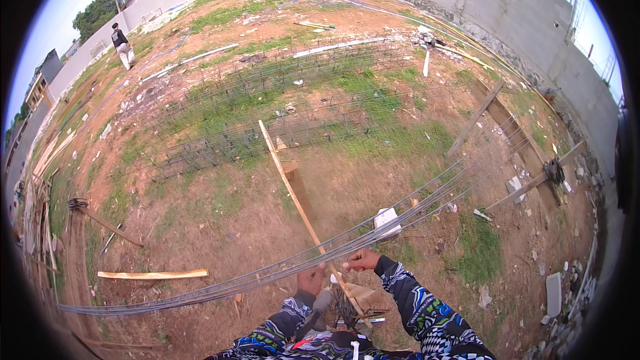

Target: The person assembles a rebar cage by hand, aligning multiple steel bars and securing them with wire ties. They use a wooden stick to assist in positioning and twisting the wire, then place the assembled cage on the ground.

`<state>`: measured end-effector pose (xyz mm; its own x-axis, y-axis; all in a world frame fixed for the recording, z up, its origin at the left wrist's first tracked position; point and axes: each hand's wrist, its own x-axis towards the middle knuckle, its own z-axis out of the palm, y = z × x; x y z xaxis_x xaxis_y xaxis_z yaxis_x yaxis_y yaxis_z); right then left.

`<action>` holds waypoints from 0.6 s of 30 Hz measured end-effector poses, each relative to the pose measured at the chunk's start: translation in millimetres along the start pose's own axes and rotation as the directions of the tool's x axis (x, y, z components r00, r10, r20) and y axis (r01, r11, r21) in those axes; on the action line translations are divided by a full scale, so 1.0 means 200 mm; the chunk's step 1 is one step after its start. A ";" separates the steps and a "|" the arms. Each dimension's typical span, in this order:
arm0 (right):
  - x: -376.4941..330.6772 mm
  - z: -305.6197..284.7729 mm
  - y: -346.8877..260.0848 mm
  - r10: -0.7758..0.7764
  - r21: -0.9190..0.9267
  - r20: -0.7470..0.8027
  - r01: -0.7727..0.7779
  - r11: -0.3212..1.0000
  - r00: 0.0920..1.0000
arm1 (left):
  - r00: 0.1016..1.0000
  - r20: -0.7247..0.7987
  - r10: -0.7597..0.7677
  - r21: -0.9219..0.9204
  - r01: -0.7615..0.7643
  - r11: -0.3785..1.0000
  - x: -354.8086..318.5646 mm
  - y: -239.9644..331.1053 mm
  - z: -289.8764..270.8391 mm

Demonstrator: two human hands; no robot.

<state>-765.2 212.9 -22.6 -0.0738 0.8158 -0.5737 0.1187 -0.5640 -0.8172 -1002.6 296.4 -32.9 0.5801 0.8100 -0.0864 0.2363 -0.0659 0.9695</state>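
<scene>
A bundle of long, thin steel bars (247,285) runs across in front of me, curving from the lower left up to the right. My left hand (310,280) is at the near side of the bars, its fingers drawn together; whatever they grip is too small to make out. Just right of it, my right hand (361,260) is closed in a pinch beside the bars, with any held thing also unclear. Between the hands a long wooden strip (293,193) slants under the bundle. Below them lies a dark tangle of wire (345,310), partly hidden by the strip.
Rebar cages (280,87) lie on the grass ahead. A wooden trestle (527,190) with coiled wire (553,171) stands right; another wooden post (110,227) is left. A white block (387,224) and a plank (153,274) lie nearby. Another person (122,47) stands far left. Grey walls (533,33) border the ground.
</scene>
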 end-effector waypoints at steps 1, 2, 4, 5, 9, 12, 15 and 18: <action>-0.04 -0.01 -0.05 0.001 -0.031 0.042 0.001 1.000 0.999 | 0.995 0.043 -0.091 0.021 0.090 0.996 -0.02 0.00 -0.01; -0.07 0.00 -0.08 0.002 -0.060 0.084 0.003 0.998 0.996 | 0.992 0.085 -0.093 0.043 0.090 0.995 -0.06 -0.02 -0.01; -0.08 -0.02 0.00 -0.040 -0.142 0.078 0.051 0.989 0.996 | 0.981 0.181 -0.077 0.088 0.062 0.994 -0.09 -0.06 0.01; -0.12 -0.01 0.06 -0.041 -0.178 0.068 0.052 0.983 0.997 | 0.977 0.207 -0.055 0.137 0.027 0.990 -0.14 -0.09 0.03; -0.15 0.19 0.31 0.003 0.090 -0.128 0.009 0.996 0.992 | 0.969 0.245 -0.018 0.313 -0.062 0.948 -0.29 -0.25 0.07; -0.09 0.29 0.55 -0.086 0.221 -0.309 0.159 0.962 0.947 | 0.972 0.236 0.013 0.251 -0.074 0.965 -0.25 -0.33 0.18; -0.08 0.27 0.48 -0.109 0.110 -0.274 0.143 0.984 0.956 | 0.982 0.140 0.129 0.181 -0.153 0.971 -0.24 -0.34 0.24; -0.17 0.28 0.40 -0.247 -0.165 -0.539 0.187 0.968 0.805 | 0.982 0.087 0.167 0.307 -0.186 0.933 -0.25 -0.27 0.24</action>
<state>-807.8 132.9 -71.2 0.4452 0.8654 -0.2298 0.2646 -0.3723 -0.8896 -1006.1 231.6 -92.1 0.6768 0.7339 0.0573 0.3518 -0.3908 0.8506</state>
